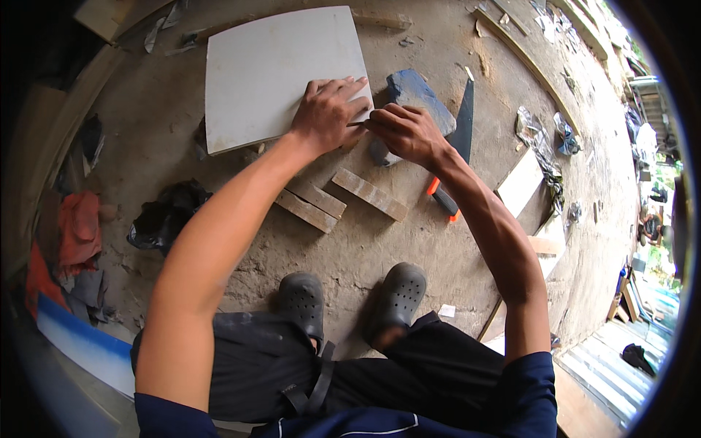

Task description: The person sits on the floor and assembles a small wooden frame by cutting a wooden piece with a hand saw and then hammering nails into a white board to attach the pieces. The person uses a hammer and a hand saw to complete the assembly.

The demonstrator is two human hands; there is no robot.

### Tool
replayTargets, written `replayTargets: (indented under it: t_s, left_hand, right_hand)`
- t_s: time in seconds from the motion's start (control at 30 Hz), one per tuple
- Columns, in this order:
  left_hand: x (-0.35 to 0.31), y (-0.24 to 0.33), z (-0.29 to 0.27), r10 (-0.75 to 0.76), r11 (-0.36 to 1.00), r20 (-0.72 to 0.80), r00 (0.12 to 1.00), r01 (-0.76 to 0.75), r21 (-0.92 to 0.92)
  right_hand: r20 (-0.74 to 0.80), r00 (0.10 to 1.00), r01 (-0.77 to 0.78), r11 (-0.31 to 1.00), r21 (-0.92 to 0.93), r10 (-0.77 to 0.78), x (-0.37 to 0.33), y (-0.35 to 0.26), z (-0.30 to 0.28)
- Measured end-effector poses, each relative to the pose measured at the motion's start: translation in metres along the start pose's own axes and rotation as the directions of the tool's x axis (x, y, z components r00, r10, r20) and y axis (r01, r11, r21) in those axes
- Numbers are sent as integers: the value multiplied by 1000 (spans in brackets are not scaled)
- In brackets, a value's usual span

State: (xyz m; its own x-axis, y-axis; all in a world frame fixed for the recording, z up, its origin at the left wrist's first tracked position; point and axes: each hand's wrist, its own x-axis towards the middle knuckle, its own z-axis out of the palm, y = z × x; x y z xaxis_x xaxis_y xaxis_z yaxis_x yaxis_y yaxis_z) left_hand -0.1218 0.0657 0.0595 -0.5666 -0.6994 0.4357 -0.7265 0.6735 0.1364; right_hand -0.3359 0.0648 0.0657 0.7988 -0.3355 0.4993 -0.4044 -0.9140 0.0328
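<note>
A white board [270, 73] lies raised off the ground in front of me. My left hand [332, 113] rests on its right edge, fingers stretched out over the surface. Close beside it, at the board's lower right corner, my right hand [409, 133] is closed in a pinch on a thin dark stick [355, 124]; its exact kind is too small to tell. Just beyond the right hand is a worn blue block [420, 95], partly covered by that hand. A handsaw [464, 120] with an orange and black handle lies to the right, partly behind my right forearm.
Short wood pieces [369, 193] lie between my feet and the board. A black plastic bag [171, 213] and an orange cloth [79, 230] are at left. White offcuts [520, 182] and a long wooden strip [527, 64] lie at right. My clogs [400, 296] stand on rough ground.
</note>
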Motion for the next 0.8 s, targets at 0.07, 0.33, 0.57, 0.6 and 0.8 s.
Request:
replayTargets:
  t_s: [0.07, 0.33, 0.57, 0.6, 0.8]
  left_hand:
    - [1, -3, 0, 9, 1000, 9, 1000, -9, -16]
    - [5, -11, -6, 52, 995, 91, 994, -43, -95]
    - [5, -3, -11, -28, 983, 98, 995, 45, -177]
    - [6, -1, -11, -38, 982, 104, 994, 57, -179]
    - [4, 1, -14, -46, 989, 111, 993, 61, -137]
  right_hand:
    - [25, 999, -28, 999, 27, 27, 0, 1, -2]
    - [239, 749, -629, 551, 548, 618, 2, -2, -33]
    - [235, 623, -683, 372, 628, 746, 14, -11, -20]
    - [242, 600, -696, 348, 628, 762, 15, -12, -19]
    - [306, 458, -713, 139, 687, 835, 11, -8, -12]
